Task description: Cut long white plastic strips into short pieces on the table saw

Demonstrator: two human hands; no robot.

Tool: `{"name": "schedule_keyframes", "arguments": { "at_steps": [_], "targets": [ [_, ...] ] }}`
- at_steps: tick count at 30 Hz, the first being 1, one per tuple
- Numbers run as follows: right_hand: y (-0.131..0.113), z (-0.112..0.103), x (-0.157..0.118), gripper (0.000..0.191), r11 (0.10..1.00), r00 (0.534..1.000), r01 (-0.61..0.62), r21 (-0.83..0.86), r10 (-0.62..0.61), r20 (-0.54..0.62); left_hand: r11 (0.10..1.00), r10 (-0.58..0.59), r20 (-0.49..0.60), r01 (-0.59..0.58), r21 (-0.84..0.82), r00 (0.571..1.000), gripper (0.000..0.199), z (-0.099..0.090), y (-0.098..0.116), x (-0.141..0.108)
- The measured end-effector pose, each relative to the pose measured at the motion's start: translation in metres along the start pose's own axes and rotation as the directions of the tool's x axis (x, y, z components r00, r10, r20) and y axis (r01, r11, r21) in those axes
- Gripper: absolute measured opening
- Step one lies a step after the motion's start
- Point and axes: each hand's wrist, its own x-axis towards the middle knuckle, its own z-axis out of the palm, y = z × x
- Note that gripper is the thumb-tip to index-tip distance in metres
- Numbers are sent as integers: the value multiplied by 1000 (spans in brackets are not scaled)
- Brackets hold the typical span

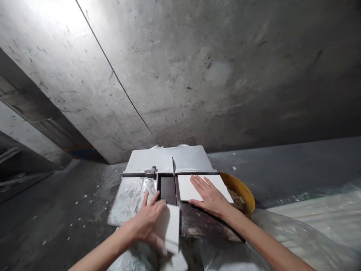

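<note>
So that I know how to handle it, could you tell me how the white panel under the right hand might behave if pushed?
The white panel is probably stiff, given its straight edges and flat face. It should slide rather than roll or tip, as it lies flat beneath the right hand. Its squared corners might chip if knocked.

Left hand [150, 223] and right hand [210, 197] of the person: both were bare, with slender fingers and rounded tips. The left forearm [108, 244] and right forearm [259, 235] (visible only in part) were bare also, narrowing toward the wrists.
</note>
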Motion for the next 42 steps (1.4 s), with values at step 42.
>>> {"name": "schedule_keyframes", "arguments": {
  "at_steps": [42],
  "targets": [
    [30,26,80,82,994,993,-106,-38,108,44,951,-308,-184,306,-44,933,98,-39,-77,135]
  ]
}}
